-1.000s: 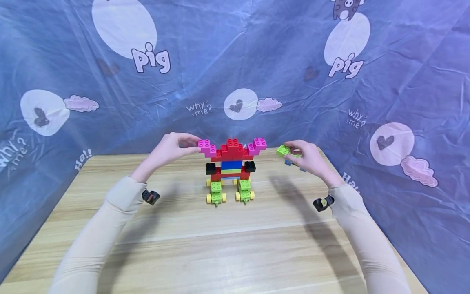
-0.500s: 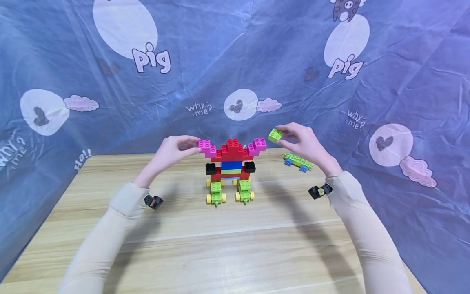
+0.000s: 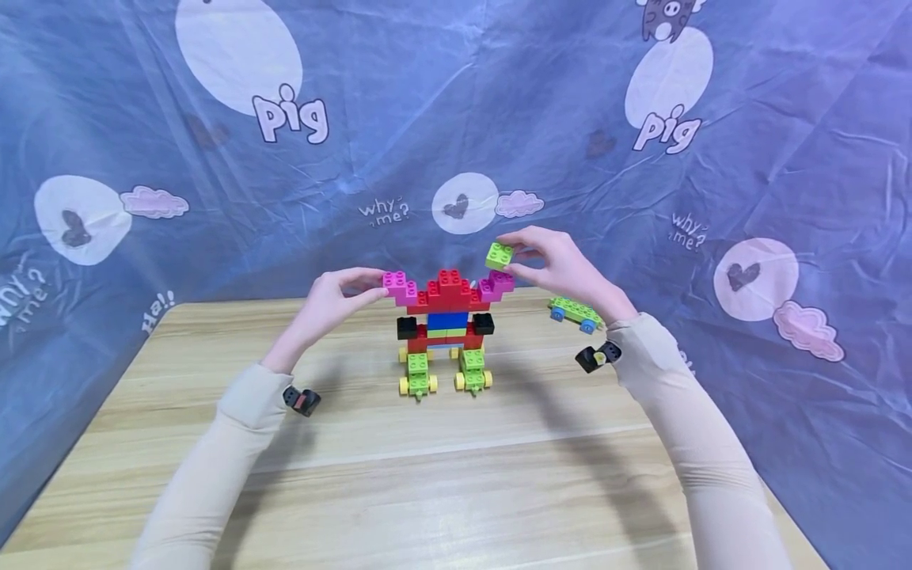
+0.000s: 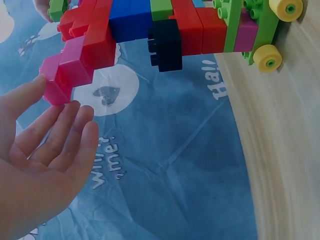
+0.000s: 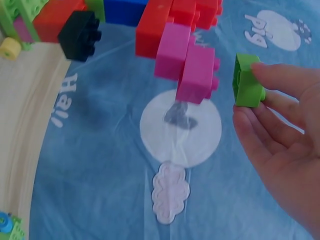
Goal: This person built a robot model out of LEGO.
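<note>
A figure of toy building bricks stands upright on the table, with a red stepped top (image 3: 449,289), a blue middle (image 3: 447,323), black side bricks (image 3: 407,328) and green wheeled feet (image 3: 417,372). Pink bricks form its two raised arms. My left hand (image 3: 335,299) pinches the outer pink brick (image 4: 56,82) on the left arm between thumb and fingers. My right hand (image 3: 559,257) pinches a green brick (image 5: 247,82) by its sides. In the right wrist view that brick is apart from the right arm's outer pink brick (image 5: 197,75), just above its studs.
A green wheeled base (image 3: 575,313) with blue wheels stands at the table's back right. Behind the wooden table (image 3: 427,475) hangs a blue printed cloth (image 3: 399,142), which also closes off both sides.
The right hand has lifted the green brick off the wheeled base and carried it left, over the figure's right arm. The left hand has stayed at the left pink brick.
</note>
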`<state>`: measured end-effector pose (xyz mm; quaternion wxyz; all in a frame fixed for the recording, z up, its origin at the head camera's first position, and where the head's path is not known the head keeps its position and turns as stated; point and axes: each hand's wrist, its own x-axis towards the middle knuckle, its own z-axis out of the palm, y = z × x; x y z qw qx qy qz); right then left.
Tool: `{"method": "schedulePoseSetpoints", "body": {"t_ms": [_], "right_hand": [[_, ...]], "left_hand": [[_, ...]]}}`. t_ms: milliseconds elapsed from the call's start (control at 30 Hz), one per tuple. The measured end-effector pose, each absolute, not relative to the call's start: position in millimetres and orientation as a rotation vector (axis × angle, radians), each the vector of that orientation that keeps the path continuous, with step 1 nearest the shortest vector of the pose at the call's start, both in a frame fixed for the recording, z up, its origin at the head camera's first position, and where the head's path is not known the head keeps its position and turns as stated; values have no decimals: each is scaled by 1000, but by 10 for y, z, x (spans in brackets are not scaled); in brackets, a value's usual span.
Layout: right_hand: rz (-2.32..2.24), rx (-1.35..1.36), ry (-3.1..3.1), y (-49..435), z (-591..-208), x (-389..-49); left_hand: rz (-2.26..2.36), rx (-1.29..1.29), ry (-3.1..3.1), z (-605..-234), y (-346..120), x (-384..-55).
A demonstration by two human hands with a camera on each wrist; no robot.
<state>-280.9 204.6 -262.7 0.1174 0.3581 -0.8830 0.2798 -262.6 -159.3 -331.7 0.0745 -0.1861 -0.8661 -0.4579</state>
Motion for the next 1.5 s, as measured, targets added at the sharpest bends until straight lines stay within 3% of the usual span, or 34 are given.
{"method": "schedulePoseSetpoints", "body": {"t_ms": [733, 1500], "right_hand": [[859, 1251, -2611, 1539, -2658, -2884], [838, 1315, -2652, 1441, -2675, -2952]], "left_hand": [[-1625, -547, -2494, -3509, -1563, -2626], [-1726, -507, -2466, -3568, -1521, -2635]]}}
